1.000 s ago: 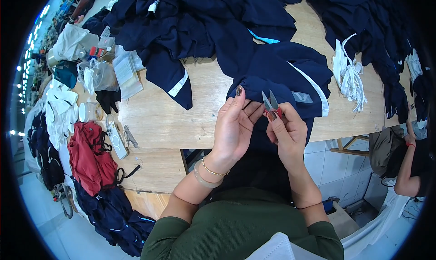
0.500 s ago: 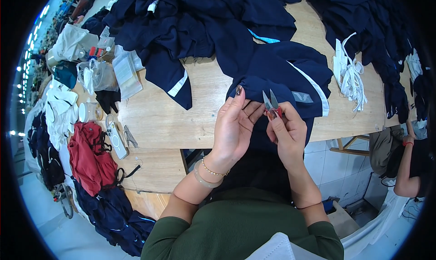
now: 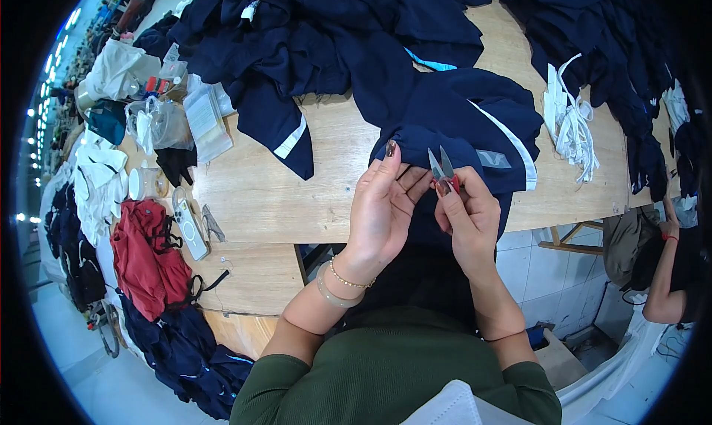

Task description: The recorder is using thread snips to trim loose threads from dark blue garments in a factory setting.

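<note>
In the head view, a co-worker's bare forearm [image 3: 665, 273] at the far right has shifted slightly since the earlier frame, its red wristband [image 3: 670, 237] now sitting a little lower; the wearer's two hands show hardly any change. The right hand [image 3: 475, 213] is closed around a small pair of metal snips with red handles [image 3: 447, 165], thumb on top, the two short blades pointing away from the body and parted in a narrow V. The left hand [image 3: 382, 206] is half open, palm turned up, fingers curled toward the snips and thumb tip touching the edge of a dark navy fabric garment [image 3: 426, 113]; whether it pinches the cloth cannot be told. That garment lies on the pale wooden table [image 3: 326, 195] just beyond both hands, running toward the body beneath them, with a white stripe [image 3: 508, 136] and a small grey patch [image 3: 492, 159] to the right of the blades. More navy cloth [image 3: 274, 54] is heaped farther back. A loose bunch of narrow white fabric strips [image 3: 575, 128] lies right of the garment. Well to the left are a pale phone with a ring on its back [image 3: 190, 228] and a crumpled red cloth item [image 3: 144, 254].
</note>
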{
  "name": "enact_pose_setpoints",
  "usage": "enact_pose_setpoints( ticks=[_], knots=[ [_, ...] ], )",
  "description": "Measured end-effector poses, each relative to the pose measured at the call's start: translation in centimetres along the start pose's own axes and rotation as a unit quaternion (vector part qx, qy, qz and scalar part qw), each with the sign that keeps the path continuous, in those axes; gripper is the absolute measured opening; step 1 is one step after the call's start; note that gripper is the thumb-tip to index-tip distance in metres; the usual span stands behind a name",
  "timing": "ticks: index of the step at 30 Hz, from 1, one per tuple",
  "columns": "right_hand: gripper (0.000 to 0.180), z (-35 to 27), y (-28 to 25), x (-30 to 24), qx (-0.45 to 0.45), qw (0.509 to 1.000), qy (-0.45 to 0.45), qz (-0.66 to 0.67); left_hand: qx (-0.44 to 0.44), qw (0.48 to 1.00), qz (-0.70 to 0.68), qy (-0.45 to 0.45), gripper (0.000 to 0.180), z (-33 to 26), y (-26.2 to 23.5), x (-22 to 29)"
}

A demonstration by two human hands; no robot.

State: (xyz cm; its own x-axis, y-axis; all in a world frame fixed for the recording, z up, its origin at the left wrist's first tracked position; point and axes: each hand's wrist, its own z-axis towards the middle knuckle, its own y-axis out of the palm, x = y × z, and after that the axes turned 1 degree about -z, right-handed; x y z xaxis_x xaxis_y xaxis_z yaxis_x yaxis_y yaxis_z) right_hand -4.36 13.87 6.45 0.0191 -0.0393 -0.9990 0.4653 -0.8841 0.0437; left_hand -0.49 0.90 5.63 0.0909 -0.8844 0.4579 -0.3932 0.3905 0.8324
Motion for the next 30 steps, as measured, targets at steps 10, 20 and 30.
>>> enact_pose_setpoints(
  ticks=[10, 20, 30],
  knots=[
    [0.013, 0.07, 0.05, 0.51, 0.022, 0.998, -0.057, -0.029, 0.005, 1.0, 0.006, 0.0, 0.018, 0.0, 0.27, -0.15],
    [0.014, -0.13, -0.17, 0.16, -0.001, 0.999, -0.022, -0.024, 0.008, 1.0, 0.015, 0.015, 0.021, -0.09, 0.47, -0.19],
    [0.013, -0.07, -0.01, 0.04, 0.0, 1.0, -0.006, -0.019, 0.015, 1.0, 0.008, 0.012, 0.02, -0.02, 0.3, -0.26]
  ],
)
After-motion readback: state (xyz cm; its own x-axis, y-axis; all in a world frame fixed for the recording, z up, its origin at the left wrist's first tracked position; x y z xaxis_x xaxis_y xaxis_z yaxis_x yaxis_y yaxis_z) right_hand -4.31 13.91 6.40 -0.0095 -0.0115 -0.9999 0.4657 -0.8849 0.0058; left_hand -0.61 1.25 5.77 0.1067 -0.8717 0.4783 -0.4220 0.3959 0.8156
